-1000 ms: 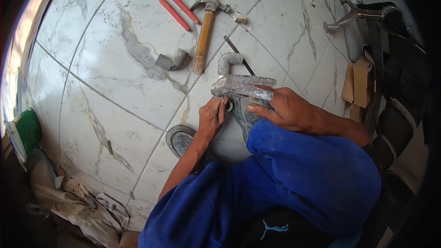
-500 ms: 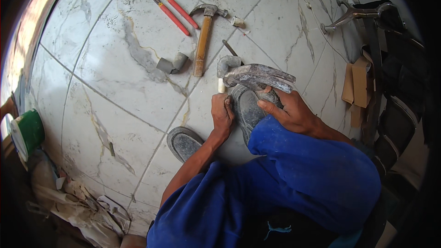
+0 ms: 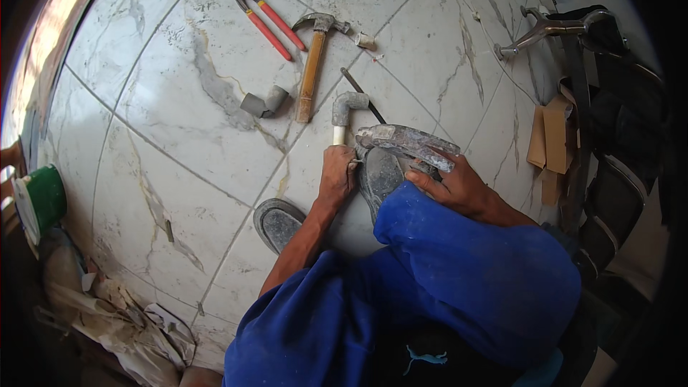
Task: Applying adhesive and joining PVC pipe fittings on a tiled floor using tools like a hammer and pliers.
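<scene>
Mid-frame, the left hand [image 3: 337,174] is gripping stiff-looking pipe [image 3: 339,135], the right hand [image 3: 461,192] a heavy-looking claw hammer [image 3: 405,141], best held by its hidden handle.

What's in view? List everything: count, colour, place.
Pincers: 1, red-handled, upper left
Loose hammer: 1, brown-handled, upper centre
Held hammer: 1, grey, centre
Pipe stub: 1, white, upper centre
Bent pipe: 1, grey, upper left
Elbow pipe: 1, grey, centre
Straight pipe: 1, white, centre
Rod: 1, dark, centre
Container: 1, green, left
Cloth: 1, beige, lower left
Cardboard: 1, brown, right
Chairs: unclear count, black, right
Tiles: many, white, floor
Shoes: 2, grey, centre
Trousers: 1, blue, bottom
Left hand: 1, around straight pipe
Right hand: 1, around held hammer
</scene>
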A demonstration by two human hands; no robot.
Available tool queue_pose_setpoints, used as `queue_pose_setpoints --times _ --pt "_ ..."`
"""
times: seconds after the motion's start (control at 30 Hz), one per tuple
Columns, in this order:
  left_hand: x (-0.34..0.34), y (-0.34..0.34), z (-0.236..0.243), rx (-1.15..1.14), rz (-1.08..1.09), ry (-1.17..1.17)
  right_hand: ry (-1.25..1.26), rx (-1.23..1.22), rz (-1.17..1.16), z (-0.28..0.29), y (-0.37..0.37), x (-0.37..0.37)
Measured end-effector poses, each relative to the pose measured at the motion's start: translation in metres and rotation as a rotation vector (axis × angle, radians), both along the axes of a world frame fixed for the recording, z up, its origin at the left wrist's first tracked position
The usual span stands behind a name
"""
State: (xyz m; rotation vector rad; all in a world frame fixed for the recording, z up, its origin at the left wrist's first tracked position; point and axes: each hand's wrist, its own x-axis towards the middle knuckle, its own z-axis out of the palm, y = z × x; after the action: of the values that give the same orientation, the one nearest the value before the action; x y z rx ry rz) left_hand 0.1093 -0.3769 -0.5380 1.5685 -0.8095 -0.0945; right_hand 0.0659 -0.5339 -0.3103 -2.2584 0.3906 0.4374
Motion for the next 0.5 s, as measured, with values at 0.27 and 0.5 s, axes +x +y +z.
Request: queue_pose_setpoints --times 0.27,0.5 --pt "-0.001 0.001 -0.005 0.023 0.037 0.024 0.015 0.031 0.188 -0.017 -0.005 -0.017" --pt "-0.004 0.003 -0.001 0.016 0.015 0.075 0.079 0.028 0.129 -0.026 -0.006 -0.012"
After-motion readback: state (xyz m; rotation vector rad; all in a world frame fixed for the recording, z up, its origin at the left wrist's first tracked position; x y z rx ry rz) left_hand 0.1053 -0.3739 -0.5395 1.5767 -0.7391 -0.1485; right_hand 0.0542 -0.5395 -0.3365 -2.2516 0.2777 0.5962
